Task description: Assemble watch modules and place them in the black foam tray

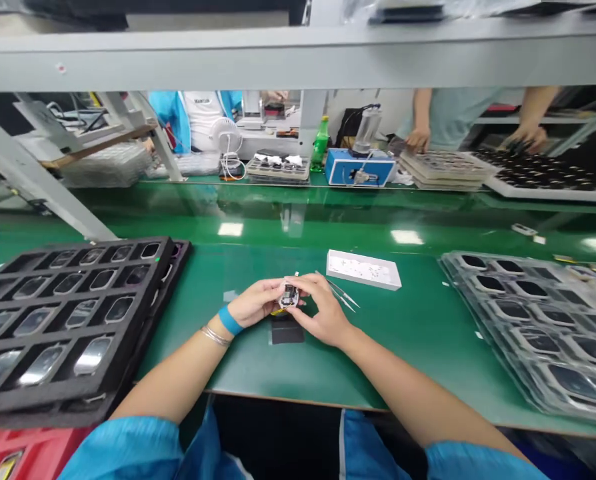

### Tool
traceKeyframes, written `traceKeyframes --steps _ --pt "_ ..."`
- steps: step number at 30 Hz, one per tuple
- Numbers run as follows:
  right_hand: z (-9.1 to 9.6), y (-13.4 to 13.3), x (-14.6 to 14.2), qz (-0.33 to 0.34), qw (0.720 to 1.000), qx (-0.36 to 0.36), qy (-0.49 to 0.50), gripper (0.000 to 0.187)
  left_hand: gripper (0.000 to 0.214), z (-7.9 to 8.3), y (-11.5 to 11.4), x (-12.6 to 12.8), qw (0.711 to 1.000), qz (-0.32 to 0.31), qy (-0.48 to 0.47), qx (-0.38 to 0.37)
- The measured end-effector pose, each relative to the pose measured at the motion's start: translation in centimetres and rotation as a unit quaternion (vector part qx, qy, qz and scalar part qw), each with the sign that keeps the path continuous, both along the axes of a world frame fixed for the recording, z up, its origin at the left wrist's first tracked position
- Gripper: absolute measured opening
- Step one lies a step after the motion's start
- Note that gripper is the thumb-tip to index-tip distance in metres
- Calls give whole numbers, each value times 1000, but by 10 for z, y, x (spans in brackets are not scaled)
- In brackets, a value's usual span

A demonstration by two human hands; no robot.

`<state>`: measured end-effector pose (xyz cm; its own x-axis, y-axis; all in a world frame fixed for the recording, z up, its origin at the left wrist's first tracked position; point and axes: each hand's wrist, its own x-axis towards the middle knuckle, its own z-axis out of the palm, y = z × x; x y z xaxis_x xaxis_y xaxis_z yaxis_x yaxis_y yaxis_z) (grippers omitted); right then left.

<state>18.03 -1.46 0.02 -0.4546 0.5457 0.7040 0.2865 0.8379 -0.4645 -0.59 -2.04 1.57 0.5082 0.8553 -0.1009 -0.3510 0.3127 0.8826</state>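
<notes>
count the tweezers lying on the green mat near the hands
1: the tweezers lie just right of the right hand, in front of the white tray. More may be hidden behind the hands.

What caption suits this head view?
Both hands, left hand and right hand, hold a small part over a green bench.

Only one piece of print shows: a short dark word across the chest of a white shirt (pixel 203 113), worn under a blue coat by a person behind the far bench. It is too small and blurred to read for certain. Nothing else carries text, a label or a number that can be read.
</notes>
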Motion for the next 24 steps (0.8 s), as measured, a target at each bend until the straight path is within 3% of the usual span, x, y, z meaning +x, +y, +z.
traceKeyframes --steps 3,6,8,10,13,24 --pt "5 -5 3 -1 1000 -4 -22 59 45 1 0 -5 1000 -18 0 -8" --pt "9 -7 6 -20 999 -8 -25 62 50 3 1 -4 999 30 19 -1" --pt "11 -6 6 -46 999 -16 4 51 51 3 1 -2 996 79 29 19" --pt "11 -5 5 -75 996 -32 28 27 51 2 2 1 991 116 37 48" --pt "8 -4 1 -91 994 -53 27 7 52 -1 2 3 982 143 64 107" --pt "6 -10 -5 -96 993 -55 47 3 52 -6 -5 6 933 197 154 259"
